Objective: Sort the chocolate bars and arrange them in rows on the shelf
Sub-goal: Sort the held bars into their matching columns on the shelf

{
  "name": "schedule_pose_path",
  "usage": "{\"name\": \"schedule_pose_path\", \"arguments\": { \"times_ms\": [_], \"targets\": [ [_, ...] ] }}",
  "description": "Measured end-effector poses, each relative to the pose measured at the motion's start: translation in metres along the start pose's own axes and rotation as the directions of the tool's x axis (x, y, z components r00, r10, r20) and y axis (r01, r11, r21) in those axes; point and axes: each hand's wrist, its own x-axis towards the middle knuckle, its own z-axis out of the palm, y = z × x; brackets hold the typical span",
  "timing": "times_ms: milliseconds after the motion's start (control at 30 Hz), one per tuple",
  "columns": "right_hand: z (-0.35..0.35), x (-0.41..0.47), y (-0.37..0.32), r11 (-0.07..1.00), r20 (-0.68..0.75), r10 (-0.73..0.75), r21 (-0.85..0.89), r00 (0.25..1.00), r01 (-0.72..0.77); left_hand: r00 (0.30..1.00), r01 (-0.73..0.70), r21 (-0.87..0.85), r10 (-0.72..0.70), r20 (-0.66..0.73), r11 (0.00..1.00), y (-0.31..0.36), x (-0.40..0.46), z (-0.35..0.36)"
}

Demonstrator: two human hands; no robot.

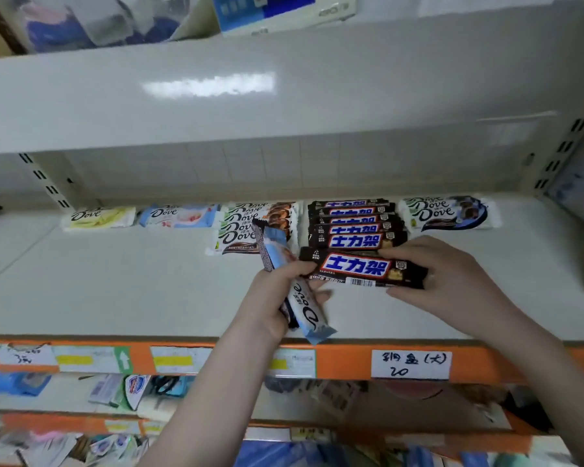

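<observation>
Right hand pinches a dark chocolate bar lying left to right, just in front of its matching row on the shelf. Left hand grips pale blue bars pointing near to far.

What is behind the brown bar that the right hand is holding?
Behind the brown bar in the right hand lies a row of five same-brand bars, overlapping toward the shelf back. Each covers part of the one behind; any further bars cannot be seen.
</observation>
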Motion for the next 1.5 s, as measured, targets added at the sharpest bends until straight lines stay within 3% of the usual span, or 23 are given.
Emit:
{"name": "schedule_pose_path", "arguments": {
  "times_ms": [167, 400, 667, 1067, 1367, 1500],
  "targets": [
    [0.002, 0.006, 0.025, 0.983, -0.017, -0.080, -0.165, 0.997, 0.076, 0.992, -0.057, 0.007, 0.057, -0.117, 0.998, -0.001, 0.001, 0.008],
    [0.011, 0.032, 0.027, 0.976, -0.041, -0.099, -0.197, 0.994, 0.089, 0.974, -0.137, 0.050, 0.144, -0.175, 0.989, 0.004, 0.012, 0.010],
    [0.017, 0.036, 0.033, 0.977, -0.025, -0.080, -0.199, 0.997, 0.073, 0.965, -0.206, 0.142, 0.225, -0.135, 0.968, 0.006, 0.022, 0.011],
    [0.016, 0.033, 0.033, 0.967, -0.041, -0.055, -0.251, 0.998, 0.043, 0.981, -0.173, 0.232, 0.189, -0.051, 0.957, 0.012, 0.028, 0.008],
    [0.018, 0.031, 0.031, 0.958, -0.054, -0.040, -0.284, 0.998, 0.023, 0.979, -0.195, 0.212, 0.204, -0.024, 0.958, 0.014, 0.022, 0.005],
    [0.016, 0.029, 0.028, 0.947, -0.058, -0.029, -0.323, 0.998, 0.009, 0.979, -0.195, 0.096, 0.199, -0.032, 0.976, 0.016, 0.015, -0.001]
  ]
}}
